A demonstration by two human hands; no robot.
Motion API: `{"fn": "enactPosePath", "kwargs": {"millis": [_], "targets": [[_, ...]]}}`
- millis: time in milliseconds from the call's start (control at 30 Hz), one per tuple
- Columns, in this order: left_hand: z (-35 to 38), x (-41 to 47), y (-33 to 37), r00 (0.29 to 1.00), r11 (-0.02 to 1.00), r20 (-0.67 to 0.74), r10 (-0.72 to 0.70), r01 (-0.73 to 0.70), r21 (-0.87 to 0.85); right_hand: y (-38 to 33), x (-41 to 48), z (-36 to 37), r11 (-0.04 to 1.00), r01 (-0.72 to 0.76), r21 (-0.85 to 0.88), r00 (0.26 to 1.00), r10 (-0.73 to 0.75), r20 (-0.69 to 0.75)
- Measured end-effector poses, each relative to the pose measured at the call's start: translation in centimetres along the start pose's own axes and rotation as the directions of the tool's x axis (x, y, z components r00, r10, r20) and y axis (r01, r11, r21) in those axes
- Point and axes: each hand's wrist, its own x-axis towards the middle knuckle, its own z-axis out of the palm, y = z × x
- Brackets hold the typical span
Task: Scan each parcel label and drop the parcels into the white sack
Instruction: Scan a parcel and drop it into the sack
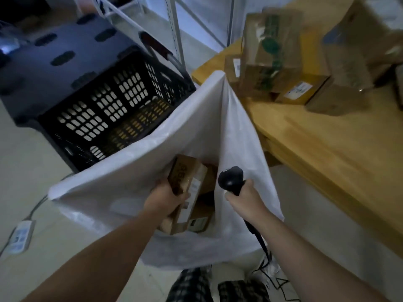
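Checked trousers (192, 284) fill the frame's edge at 6 o'clock, with two bare forearms reaching forward from either side. At 7 o'clock the left hand (162, 199) has its fingers wrapped round a brown cardboard parcel (187, 177), dark print on one face and a pale label on its side, held in the open mouth of the white sack (130, 182). Just below it, inside the sack, lies at least one more boxed parcel (200, 221) with a label showing. At 5 o'clock the right hand (246, 199) is closed round the handle of a black scanner (230, 177), its rounded head pointing away from the camera and pressed against the sack's right wall; a dark cable (257, 234) trails from the handle back toward the trousers. The sack stands open between the arms, and its far edge rises to a peak at 12 o'clock, just beside the near corner of a wooden table (327, 149) that runs from 1 to 4 o'clock. At 8 o'clock a white power strip (20, 235) lies on the pale floor. At 10 o'clock, behind the sack's left wall, sits a black plastic crate (104, 110) with lattice sides, tilted in this view. At 1 o'clock, blurred, stacked cardboard boxes (270, 62) crowd the tabletop, a small labelled box (298, 90) in front. White metal shelving (174, 29) stands at 12 o'clock beyond.
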Motion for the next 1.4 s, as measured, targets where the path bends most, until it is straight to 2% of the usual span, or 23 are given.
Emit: {"fn": "enactPosePath", "kwargs": {"millis": [67, 167, 267, 333, 467, 600, 833, 1000, 1100, 1267, 1400], "targets": [[1.8, 3.1, -0.3, 0.999, 0.999, -0.009, -0.038, 0.039, 0.021, 0.9, 2.6, 1.3, 0.988, 0.034, -0.151, 0.999, -0.032, 0.015], [4.4, 7.9, -0.2, 0.996, 0.964, -0.078, 0.032, -0.01, 0.267, 1.8, 6.8, 3.5, 0.926, 0.152, -0.346, 0.986, -0.167, -0.013], [7.2, 11.1, -0.9, 0.962, 0.79, -0.105, 0.252, -0.143, 0.596, 2.4, 10.2, 5.5, 0.903, 0.147, -0.403, 0.981, -0.185, -0.058], [9.3, 13.2, -1.5, 0.933, 0.679, -0.077, 0.352, -0.199, 0.706, 3.3, 11.8, 6.5, 0.897, 0.15, -0.416, 0.971, -0.214, -0.111], [13.6, 17.9, -1.3, 0.884, 0.727, -0.132, 0.448, -0.274, 0.63, 5.2, 13.6, 7.3, 0.905, 0.176, -0.387, 0.93, -0.282, -0.237], [17.1, 20.9, 0.2, 0.846, 0.709, -0.188, 0.499, -0.274, 0.65, 6.5, 14.4, 6.8, 0.913, 0.172, -0.37, 0.922, -0.282, -0.266], [21.0, 23.4, 1.8, 0.928, 0.743, -0.059, 0.368, -0.256, 0.618, 7.6, 15.0, 5.2, 0.917, 0.171, -0.361, 0.934, -0.267, -0.235], [19.1, 23.1, 2.2, 0.944, 0.755, 0.048, 0.327, -0.291, 0.588, 7.9, 13.7, 3.2, 0.911, 0.191, -0.364, 0.934, -0.284, -0.219], [16.2, 20.9, 2.7, 0.946, 0.799, 0.048, 0.321, -0.298, 0.523, 7.7, 12.2, 2.0, 0.915, 0.203, -0.349, 0.93, -0.292, -0.225], [10.7, 14.3, 4.3, 0.905, 0.689, 0.09, 0.415, -0.377, 0.619, 6.7, 8.6, 0.6, 0.933, 0.178, -0.313, 0.934, -0.26, -0.244], [5.8, 8.3, 6.6, 0.853, 0.572, 0.173, 0.493, -0.467, 0.674, 4.2, 4.3, -1.1, 0.961, 0.18, -0.211, 0.914, -0.242, -0.325]]}}
